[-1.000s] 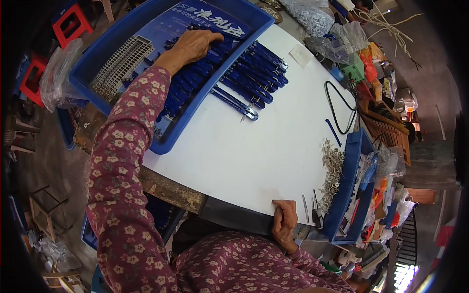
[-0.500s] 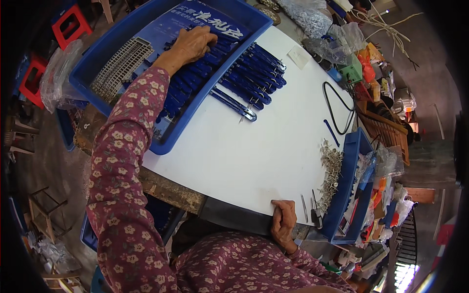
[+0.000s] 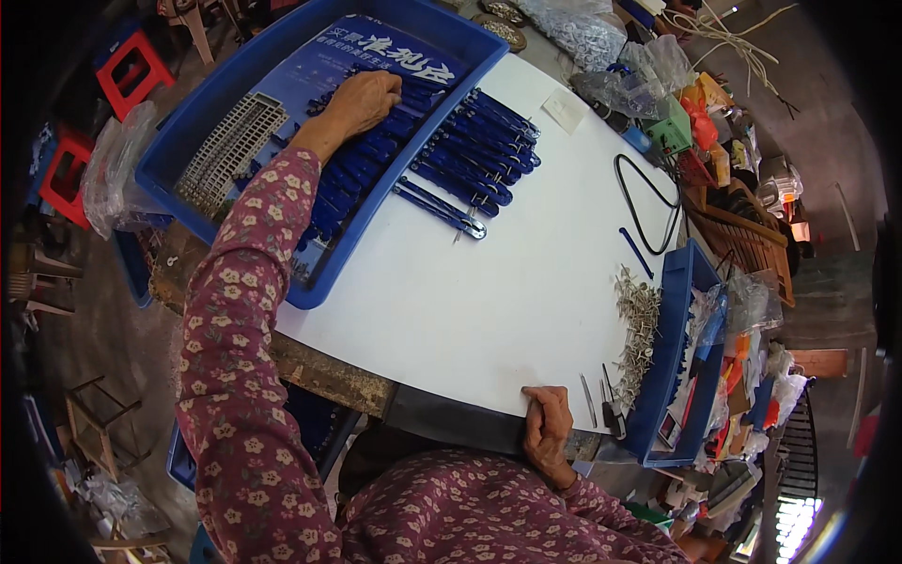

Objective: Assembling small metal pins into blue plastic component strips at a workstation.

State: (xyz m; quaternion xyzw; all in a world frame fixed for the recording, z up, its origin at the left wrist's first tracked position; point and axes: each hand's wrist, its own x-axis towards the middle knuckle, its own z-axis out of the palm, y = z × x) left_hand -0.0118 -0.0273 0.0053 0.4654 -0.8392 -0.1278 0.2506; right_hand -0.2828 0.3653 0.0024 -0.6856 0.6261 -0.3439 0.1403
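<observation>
Bunch of dark blue utility knives (image 3: 413,155) lined up in slanted rows, half of them in the big blue tray (image 3: 225,122), the rest spilling onto the white bench (image 3: 489,291).

At your three o'clock, a black cable (image 3: 648,202) loops on the white tabletop (image 3: 489,310); red stools (image 3: 132,70) stand at ten o'clock.
</observation>
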